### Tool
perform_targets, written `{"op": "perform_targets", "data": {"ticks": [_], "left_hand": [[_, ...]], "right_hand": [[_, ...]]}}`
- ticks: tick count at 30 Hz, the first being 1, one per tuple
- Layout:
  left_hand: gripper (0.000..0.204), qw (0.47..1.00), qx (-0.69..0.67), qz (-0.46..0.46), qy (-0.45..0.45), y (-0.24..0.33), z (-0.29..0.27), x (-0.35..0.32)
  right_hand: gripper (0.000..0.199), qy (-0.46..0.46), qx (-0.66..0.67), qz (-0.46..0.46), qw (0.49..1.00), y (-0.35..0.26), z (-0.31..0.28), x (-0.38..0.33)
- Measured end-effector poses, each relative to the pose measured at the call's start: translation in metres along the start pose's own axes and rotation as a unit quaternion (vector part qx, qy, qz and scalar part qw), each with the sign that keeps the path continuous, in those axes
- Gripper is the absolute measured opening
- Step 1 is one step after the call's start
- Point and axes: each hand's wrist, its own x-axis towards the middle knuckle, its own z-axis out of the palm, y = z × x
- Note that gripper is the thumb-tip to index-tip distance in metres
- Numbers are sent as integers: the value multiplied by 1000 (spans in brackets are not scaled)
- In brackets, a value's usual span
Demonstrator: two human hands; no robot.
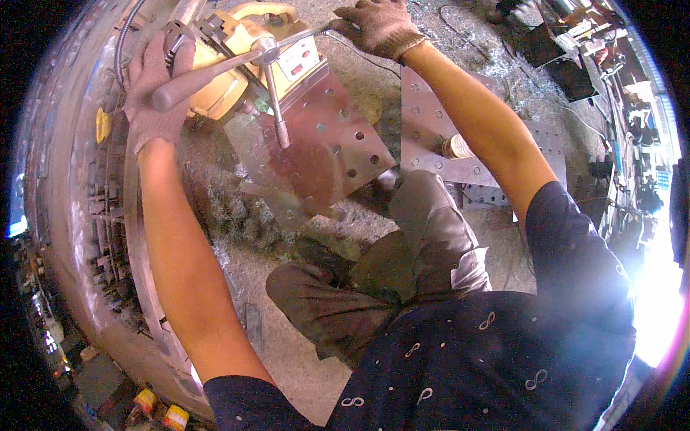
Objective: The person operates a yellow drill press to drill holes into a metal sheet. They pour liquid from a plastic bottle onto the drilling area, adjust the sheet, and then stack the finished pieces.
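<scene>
Gripping drill handles (pixel 269 54), both hands (pixel 152 93) (gloved) flank it.

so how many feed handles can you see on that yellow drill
3: left hand grips one handle, right hand holds another, a third hangs down over the plate. None obviously hidden.

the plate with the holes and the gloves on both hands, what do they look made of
The plate looks like bare sheet metal, probably steel: flat, reddish-brown sheen, neat round drilled holes. The gloves look like knitted fabric, likely cotton: ribbed weave and cuff show on the right hand, soft dull brownish surface on the left hand.
</scene>
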Motion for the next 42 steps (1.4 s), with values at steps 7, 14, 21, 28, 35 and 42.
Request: {"op": "perform_targets", "data": {"ticks": [7,14,21,28,35,42], "left_hand": [[71,1000,-6,13,1,-3,2,2],[69,1000,-3,-10,-11,-4,-6,-3],[49,999,-15,42,5,9,9,19],[48,990,104,95,-10,-17,4,-5],[67,999,2,29,33,0,-1,-1],[68,998,19,50,24,-8,1,-3]], "right_hand": [[56,314,166,190,915,-21,38,3],[68,365,575,484,550,-63,96,44],[63,77,736,254,623,-27,128,57],[62,18,836,342,429,-92,73,39],[59,-8,875,274,398,-82,83,38],[58,14,896,243,372,-83,91,38]]}}
